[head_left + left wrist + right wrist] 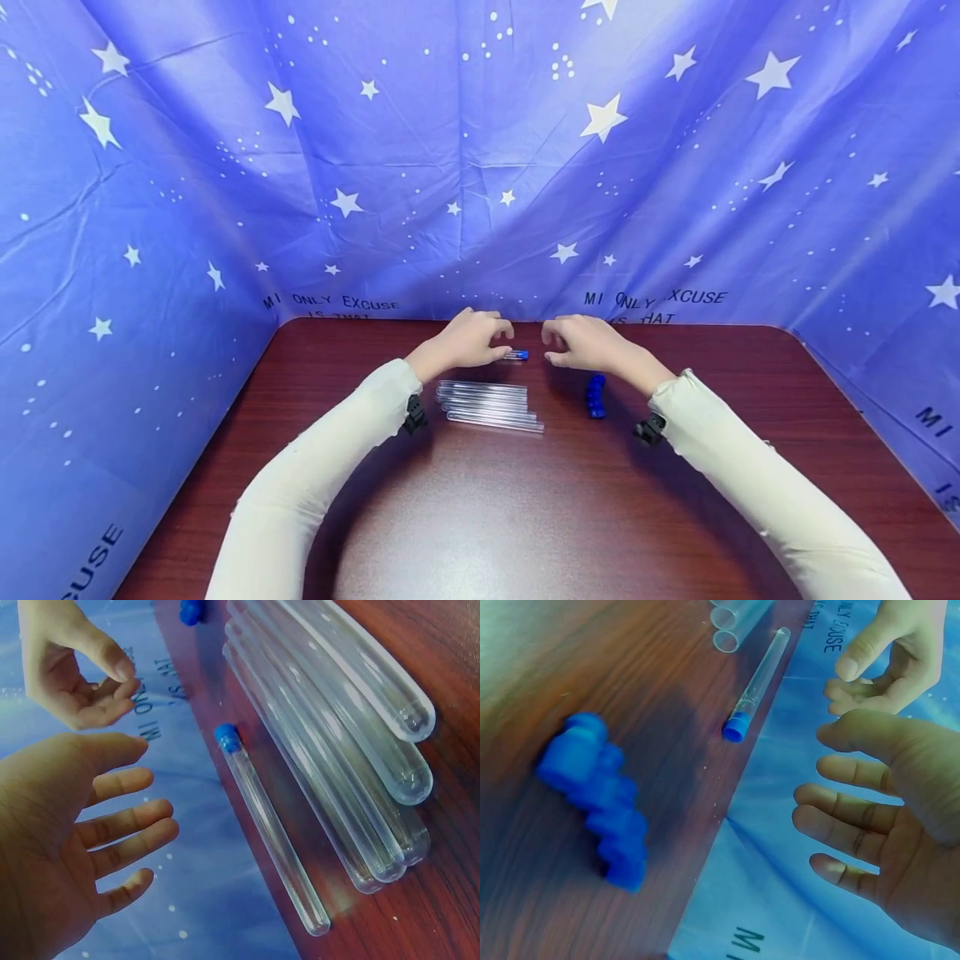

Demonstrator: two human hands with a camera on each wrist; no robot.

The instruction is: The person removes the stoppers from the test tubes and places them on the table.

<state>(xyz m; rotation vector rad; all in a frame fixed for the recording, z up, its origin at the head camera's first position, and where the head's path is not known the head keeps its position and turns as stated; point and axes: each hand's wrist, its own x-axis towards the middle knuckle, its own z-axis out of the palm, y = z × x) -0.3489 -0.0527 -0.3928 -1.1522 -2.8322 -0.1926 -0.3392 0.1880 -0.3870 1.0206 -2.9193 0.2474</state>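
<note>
My left hand (472,338) hovers near the table's back edge, its fingers loosely bent with nothing between them. Facing it, a short gap away, my right hand (588,342) is likewise free of any object, fingers relaxed. Below the left hand lies a test tube (277,844) closed by a blue cap (226,738); the head view shows only its capped end past the thumb. Several uncapped clear test tubes (491,404) lie side by side nearer me, rounded ends to the left. A curved row of blue caps (604,791) rests on the table below the right hand.
The dark red wooden table (600,508) reaches back to a blue curtain (465,125) with white stars, which also hangs at both sides. Black wrist cameras sit under the pale sleeves (300,492).
</note>
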